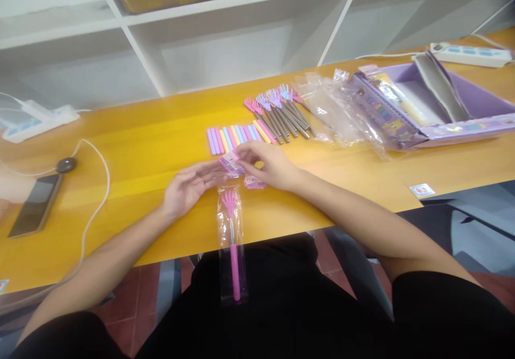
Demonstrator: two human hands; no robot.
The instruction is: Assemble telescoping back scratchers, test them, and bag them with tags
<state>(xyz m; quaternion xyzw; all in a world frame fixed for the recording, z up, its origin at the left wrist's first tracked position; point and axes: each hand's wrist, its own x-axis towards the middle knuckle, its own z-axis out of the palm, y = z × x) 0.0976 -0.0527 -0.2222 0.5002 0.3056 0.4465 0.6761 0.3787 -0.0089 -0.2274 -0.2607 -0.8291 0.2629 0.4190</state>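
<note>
A small pink-and-purple printed card (pixel 230 161) is held between my two hands. My left hand (pixel 185 190) reaches in from the left with long, nearly straight fingers whose tips are at the card. My right hand (pixel 273 166) pinches the card's right side between thumb and fingers. Just below lies a pink back scratcher (pixel 234 265) in a clear plastic sleeve (pixel 221 230), its handle sticking out past the table's front edge. Whether the card is joined to the sleeve I cannot tell. A small stack of similar cards (pixel 254 183) rests under my right hand.
Behind my hands lie a row of pastel handle tubes (pixel 225 139) and several metal back scratchers (pixel 281 112) with hand-shaped heads. Clear bags (pixel 333 107) and a purple box (pixel 483 88) are at the right. A phone (pixel 35 206), cable and power strip (pixel 40 123) are left.
</note>
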